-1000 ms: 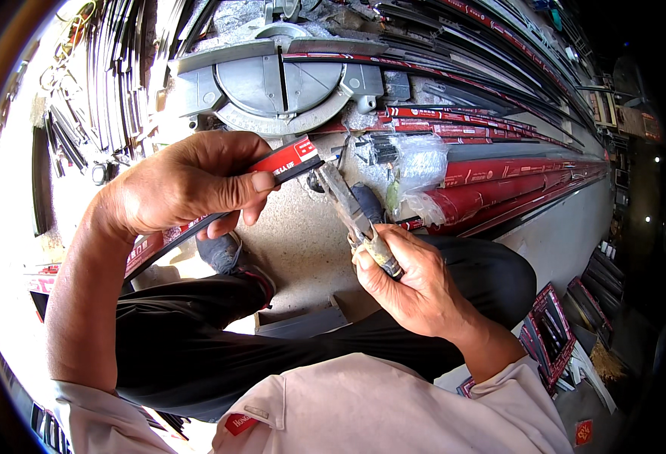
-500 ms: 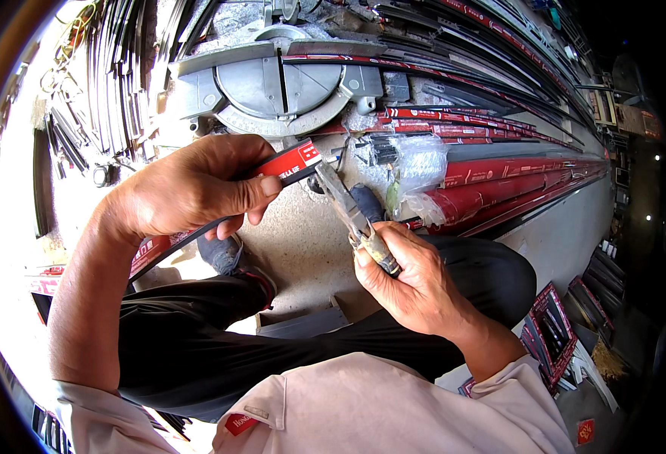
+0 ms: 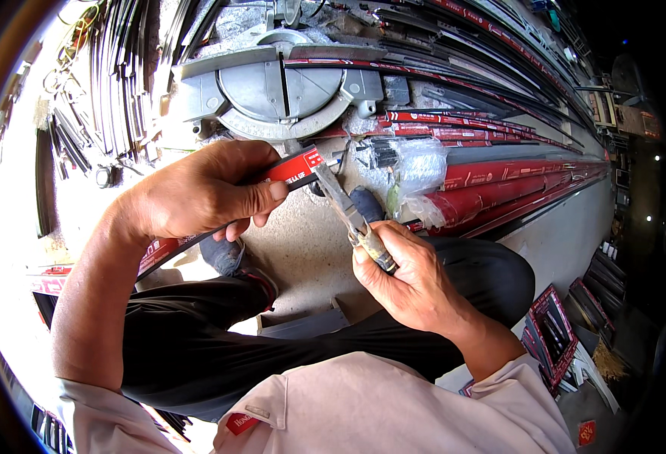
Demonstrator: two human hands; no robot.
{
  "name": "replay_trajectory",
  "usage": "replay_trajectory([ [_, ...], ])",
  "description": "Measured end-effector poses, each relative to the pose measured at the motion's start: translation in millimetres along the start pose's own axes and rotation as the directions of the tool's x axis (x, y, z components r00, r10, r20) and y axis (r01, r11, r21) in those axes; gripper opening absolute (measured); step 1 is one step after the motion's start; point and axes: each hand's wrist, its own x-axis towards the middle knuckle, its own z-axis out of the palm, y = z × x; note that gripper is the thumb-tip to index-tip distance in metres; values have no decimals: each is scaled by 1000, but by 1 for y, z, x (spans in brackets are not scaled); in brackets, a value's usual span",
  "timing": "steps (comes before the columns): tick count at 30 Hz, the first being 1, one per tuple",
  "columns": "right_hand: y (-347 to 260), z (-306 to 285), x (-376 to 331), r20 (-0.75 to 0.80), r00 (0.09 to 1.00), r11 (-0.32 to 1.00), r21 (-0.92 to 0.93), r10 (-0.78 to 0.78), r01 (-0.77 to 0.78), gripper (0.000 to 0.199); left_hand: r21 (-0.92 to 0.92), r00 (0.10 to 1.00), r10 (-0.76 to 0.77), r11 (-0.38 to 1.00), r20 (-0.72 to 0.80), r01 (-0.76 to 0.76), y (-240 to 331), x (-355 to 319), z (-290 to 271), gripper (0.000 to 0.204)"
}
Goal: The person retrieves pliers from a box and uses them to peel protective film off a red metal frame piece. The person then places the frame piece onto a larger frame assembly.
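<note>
two hands meet over the person's lap: the left hand (image 3: 204, 193) is closed around a long red and black strip (image 3: 291, 168), thumb pressed on top near its end, while the rest of the strip runs back under the wrist toward the lower left. the right hand (image 3: 408, 276) is wrapped tight around the handles of a pair of pliers (image 3: 352, 219), whose nose reaches up to the strip's end and seems to bite its tip, though the exact contact is too small to be sure of. behind them a round grey saw base (image 3: 280, 87) sits on the floor, with a clear plastic bag (image 3: 416, 170) and bundles of red strips (image 3: 514, 185) just to the right.

as a judgement, the work goes best if the left hand's grip stays close to the end so the strip cannot flex, and the pliers take only the tip, squarely, with a steady squeeze rather than a twist. keeping the thumb clear of the nose avoids a pinch, and holding the strip level stops it slipping out sideways
</note>
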Motion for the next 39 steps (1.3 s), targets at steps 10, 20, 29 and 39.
replay_trajectory([
  [10,-2,5,-5,-32,993,989,106,111,-107,23,19,1000,-14,1000,-20,14,-1,2,5,32],
  [20,-1,1,-4,48,989,990,14,142,-143,23,64,999,-10,998,-47,13,2,1,12,34],
  [29,6,3,-8,45,987,988,-34,154,-152,18,81,997,-3,997,-79,10,4,1,20,33],
  [39,1,1,-5,43,977,978,-38,207,-205,15,151,988,19,988,-156,4,3,1,27,24],
])
